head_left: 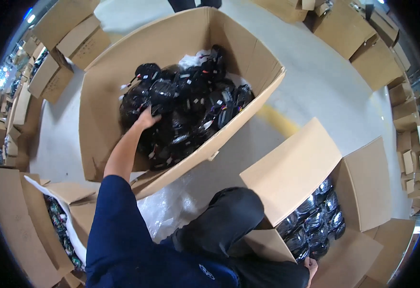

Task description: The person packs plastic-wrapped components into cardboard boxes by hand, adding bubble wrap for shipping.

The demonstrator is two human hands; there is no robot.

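Note:
My left hand (pixel 147 119) reaches into a large cardboard box (pixel 102 91). It closes on the edge of a black rounded part (pixel 162 90), with some fingers hidden against it. Around it lies a loose heap of similar glossy black parts (pixel 183 127), some with thin coloured wires and small white labels. At lower right, my right hand (pixel 310 267) is curled at the near edge of a smaller open box (pixel 363 187). Black parts in clear plastic (pixel 313 221) sit there in rows, the closest one by its fingertips; what those fingers grip is hidden.
Clear plastic sheeting (pixel 167 206) lies between the boxes beside my leg (pixel 219 221). Another opened carton (pixel 32 221) with small dark parts and white lining stands at left. More cartons (pixel 349 38) line the edges. A yellow stripe (pixel 277 120) marks the grey floor.

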